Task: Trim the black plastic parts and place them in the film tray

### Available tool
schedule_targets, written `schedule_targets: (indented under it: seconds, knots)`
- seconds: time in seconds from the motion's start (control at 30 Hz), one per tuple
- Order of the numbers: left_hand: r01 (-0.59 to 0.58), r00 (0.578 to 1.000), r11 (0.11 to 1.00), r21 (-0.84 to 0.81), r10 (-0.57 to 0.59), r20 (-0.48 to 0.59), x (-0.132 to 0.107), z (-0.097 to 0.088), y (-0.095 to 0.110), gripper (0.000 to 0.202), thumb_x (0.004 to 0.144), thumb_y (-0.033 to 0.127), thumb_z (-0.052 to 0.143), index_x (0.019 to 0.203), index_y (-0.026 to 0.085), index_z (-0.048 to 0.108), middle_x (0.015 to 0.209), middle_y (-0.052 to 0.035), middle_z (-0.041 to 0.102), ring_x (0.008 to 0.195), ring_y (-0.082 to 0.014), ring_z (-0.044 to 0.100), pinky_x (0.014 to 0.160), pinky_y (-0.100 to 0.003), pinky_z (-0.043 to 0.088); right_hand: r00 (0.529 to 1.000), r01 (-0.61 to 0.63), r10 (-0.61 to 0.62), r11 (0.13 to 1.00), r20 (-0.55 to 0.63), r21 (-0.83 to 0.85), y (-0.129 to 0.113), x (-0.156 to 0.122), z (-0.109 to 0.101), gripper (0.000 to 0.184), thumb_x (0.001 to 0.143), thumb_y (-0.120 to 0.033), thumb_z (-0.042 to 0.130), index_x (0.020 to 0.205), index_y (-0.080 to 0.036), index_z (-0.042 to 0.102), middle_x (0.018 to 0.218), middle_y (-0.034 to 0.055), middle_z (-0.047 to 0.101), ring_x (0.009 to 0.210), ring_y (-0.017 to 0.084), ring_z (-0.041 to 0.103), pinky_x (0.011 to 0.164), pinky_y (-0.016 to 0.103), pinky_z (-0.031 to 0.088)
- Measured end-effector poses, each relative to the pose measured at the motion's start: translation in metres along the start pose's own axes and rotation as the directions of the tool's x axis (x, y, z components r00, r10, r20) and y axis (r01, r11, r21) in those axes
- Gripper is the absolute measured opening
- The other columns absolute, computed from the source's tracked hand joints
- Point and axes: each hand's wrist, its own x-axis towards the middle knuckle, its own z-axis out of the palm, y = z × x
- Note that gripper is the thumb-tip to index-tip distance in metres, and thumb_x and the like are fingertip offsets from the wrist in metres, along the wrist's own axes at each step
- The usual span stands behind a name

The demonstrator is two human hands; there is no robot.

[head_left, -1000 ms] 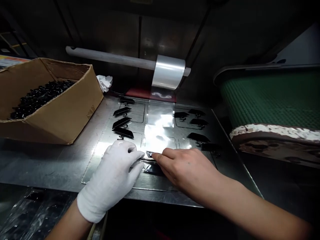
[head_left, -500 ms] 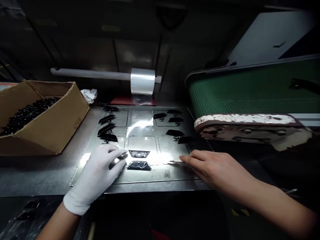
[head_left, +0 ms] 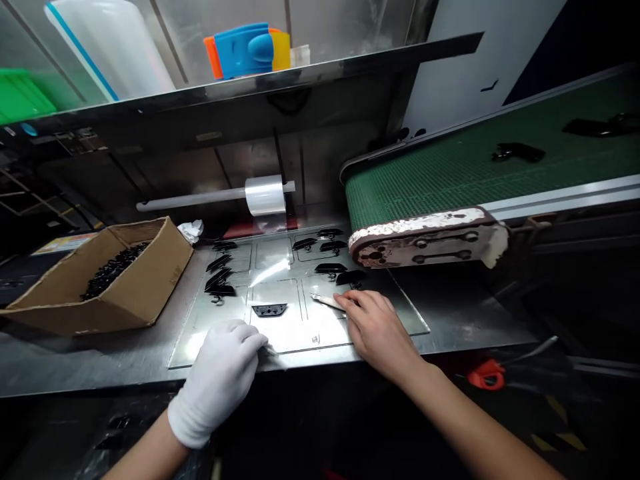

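Observation:
My left hand point(head_left: 220, 377), in a white glove, rests at the front edge of the metal template plate point(head_left: 300, 337). Its fingers are closed in a pinch on a pale sliver that I cannot identify. My bare right hand point(head_left: 375, 327) lies on the plate to the right, fingers closed on a thin metal tool point(head_left: 323, 301) that points left. One black trapezoid part point(head_left: 269, 309) lies on the plate between and just beyond the hands, touched by neither. Several black clip parts point(head_left: 220, 280) sit in rows on the plate's left and far right.
A cardboard box point(head_left: 145, 300) of small black parts stands at the left. A clear film roll point(head_left: 264, 195) hangs on a rod behind the plate. A green conveyor belt point(head_left: 450, 173) carrying black parts ends over the plate's right. A red-handled tool point(head_left: 483, 375) lies lower right.
My view has lifted and pulled back. The nearer of the two black parts is gone from the plate. My left hand has drawn back to the plate's front edge, and the right hand stays on the tool.

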Motion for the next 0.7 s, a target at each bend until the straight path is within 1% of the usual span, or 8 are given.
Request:
schedule_targets:
  seconds: [0.1,0.17,0.27,0.37,0.47,0.53,0.6,0.7]
  knots:
    - [0.099,0.954,0.983,-0.155,-0.138,-0.267,-0.036,0.005,0.022,0.036,0.092,0.001,0.053,0.111,0.028,0.068,0.126,-0.0100,0.061,0.122,-0.0304,0.056,0.101,-0.054,0.048,0.996,-0.074,0.082,0.954,-0.016,0.290,-0.035,-0.014,-0.010,0.028,0.103,-0.021,0.047,0.125,-0.017,0.064,0.120,0.0132,0.064,0.113,0.027,0.057,0.098,0.046,0.048]
    - [0.189,0.853,0.931,-0.312,-0.313,-0.417,-0.058,0.015,0.042,0.046,0.090,0.002,0.061,0.120,0.036,0.067,0.137,-0.0085,0.051,0.130,-0.0336,0.051,0.106,-0.059,0.045,0.969,-0.243,0.155,0.741,0.192,0.626,-0.071,-0.026,-0.006,0.023,0.105,-0.032,0.050,0.118,-0.022,0.066,0.112,0.0083,0.066,0.101,0.022,0.061,0.089,0.038,0.051]
    - [0.320,0.734,0.854,-0.411,-0.497,-0.462,-0.083,0.037,0.067,0.049,0.086,0.005,0.069,0.117,0.043,0.070,0.122,-0.0060,0.052,0.121,-0.0319,0.054,0.099,-0.055,0.049,0.793,-0.603,0.074,0.236,0.604,0.762,-0.124,-0.043,0.015,0.032,0.099,-0.051,0.059,0.108,-0.021,0.066,0.091,0.0021,0.066,0.078,0.015,0.060,0.068,0.027,0.050]
    - [0.438,0.669,0.696,-0.569,-0.675,-0.311,-0.107,0.054,0.079,0.041,0.091,0.014,0.065,0.121,0.041,0.070,0.110,-0.0058,0.061,0.111,-0.0282,0.059,0.097,-0.050,0.051,0.636,-0.772,0.044,0.007,0.771,0.636,-0.153,-0.057,0.044,0.041,0.091,-0.059,0.067,0.097,-0.018,0.063,0.076,-0.0021,0.057,0.068,0.012,0.053,0.057,0.022,0.043]
    - [0.591,0.471,0.170,-0.789,-0.867,0.166,-0.132,0.066,0.085,0.034,0.096,0.026,0.060,0.128,0.033,0.066,0.110,-0.0059,0.069,0.103,-0.0240,0.065,0.095,-0.041,0.053,0.586,-0.806,0.057,0.143,0.808,0.574,-0.160,-0.068,0.070,0.040,0.089,-0.059,0.069,0.093,-0.019,0.066,0.078,-0.0013,0.060,0.071,0.014,0.056,0.063,0.024,0.046]
    - [0.624,0.366,-0.103,-0.775,-0.837,0.406,-0.148,0.075,0.085,0.017,0.092,0.031,0.064,0.105,0.025,0.074,0.093,-0.0049,0.071,0.088,-0.0217,0.066,0.081,-0.035,0.054,0.575,-0.777,-0.009,0.309,0.818,0.549,-0.160,-0.074,0.090,0.037,0.090,-0.057,0.067,0.092,-0.021,0.069,0.082,0.0005,0.067,0.077,0.016,0.062,0.071,0.025,0.050]
    - [0.625,0.298,-0.209,-0.752,-0.826,0.478,-0.164,0.088,0.073,0.020,0.088,0.034,0.069,0.074,0.020,0.071,0.070,-0.0028,0.066,0.071,-0.0190,0.063,0.066,-0.031,0.051,0.539,-0.743,-0.064,0.435,0.840,0.509,-0.160,-0.082,0.112,0.037,0.091,-0.059,0.064,0.098,-0.024,0.072,0.088,0.0016,0.073,0.081,0.019,0.068,0.076,0.026,0.054]
    - [0.608,0.100,-0.320,-0.726,-0.877,0.470,-0.203,0.105,0.022,0.033,0.089,0.041,0.070,0.066,0.018,0.064,0.062,-0.0001,0.062,0.061,-0.0156,0.060,0.061,-0.030,0.049,0.515,-0.689,-0.053,0.568,0.856,0.450,-0.157,-0.097,0.145,0.042,0.093,-0.062,0.057,0.112,-0.028,0.073,0.101,0.0030,0.078,0.092,0.022,0.074,0.081,0.025,0.058]
